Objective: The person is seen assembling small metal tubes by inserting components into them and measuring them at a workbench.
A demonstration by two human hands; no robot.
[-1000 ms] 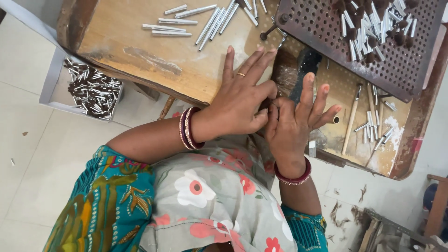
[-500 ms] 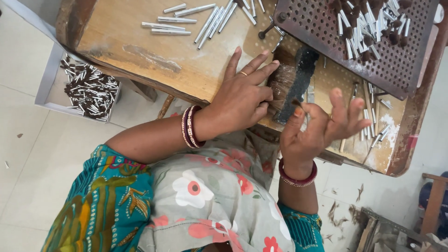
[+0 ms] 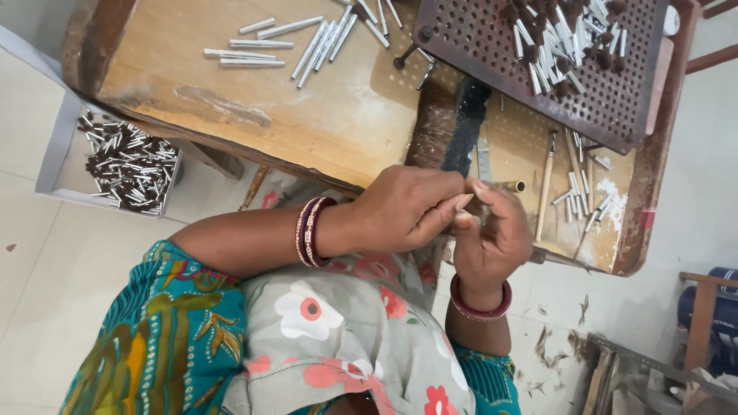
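Pale floor tiles surround a worn wooden tabletop [image 3: 338,115] seen from directly above, at the edge nearest the person. Farthest left, on the floor, sits a shallow white tray [image 3: 58,146] heaped with short silver and dark sticks [image 3: 131,165]. Moving right, a loose row of thin silver tubes [image 3: 315,42] lies on the bare wood. Near the middle, the left hand [image 3: 407,207], with dark red bangles at the wrist, is curled shut, fingertips pinched together against the right hand [image 3: 492,238]. The right hand is also closed, and the two hands appear to grip one small brass-tipped tube [image 3: 511,186] between them at the tabletop's near edge; most of it is hidden by the fingers. Just behind the hands stands a dark brush-like strip [image 3: 465,127]. Farther right, a brown perforated metal plate [image 3: 607,92] holds many more silver tubes and dark-tipped pieces, and below it lie a few scattered sticks [image 3: 580,196]. The tube is small and held right over the table's edge, so a slip of the pinching fingers could likely drop it into the lap or onto the floor. An elbow nudge could also roll the loose tubes off.
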